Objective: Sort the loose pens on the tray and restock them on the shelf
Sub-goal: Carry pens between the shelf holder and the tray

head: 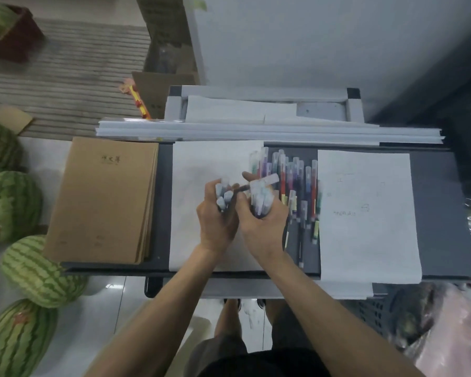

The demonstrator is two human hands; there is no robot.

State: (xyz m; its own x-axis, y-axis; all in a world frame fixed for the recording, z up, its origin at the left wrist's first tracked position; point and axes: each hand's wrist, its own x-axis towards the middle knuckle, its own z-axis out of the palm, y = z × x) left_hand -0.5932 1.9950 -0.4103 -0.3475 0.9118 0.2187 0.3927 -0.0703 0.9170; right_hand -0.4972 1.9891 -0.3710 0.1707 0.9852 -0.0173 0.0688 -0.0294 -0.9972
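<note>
- The step in hand looks like the sorting. The person stands at the tray (441, 213) and collects pens by kind, one bunch in each hand.
- The left hand (215, 221) has its fingers curled tightly around a small bunch (223, 197), held upright with the pale caps on top.
- The right hand (259, 221) grips a bigger bunch (261, 197) in the same way. Its fingers are closed around the barrels and its thumb points away from the person.
- Between the two hands a dark pen (241, 188) lies slanted. Which fingers hold it, I cannot tell.
- The loose pens (299, 183) lie side by side on the tray, just beside the right hand, between a white sheet (201, 164) and a second sheet (365, 227).
- I cannot make out the shelf with certainty.
- In my judgement, the next move is to put the dark pen into the bunch where it belongs, then to take another pen from the row. This needs a free thumb and finger while the other fingers keep the bunch together.
- The pens are slim, round and smooth, probably plastic, with cloudy clear caps and red, purple or blue barrels. Such barrels may easily slide out of a full hand.
- The tray is flat, dark grey and matte. The sheets are thin paper.
- A stack of notebooks (104, 197) with rough brown covers rests on the left end of the tray.
</note>
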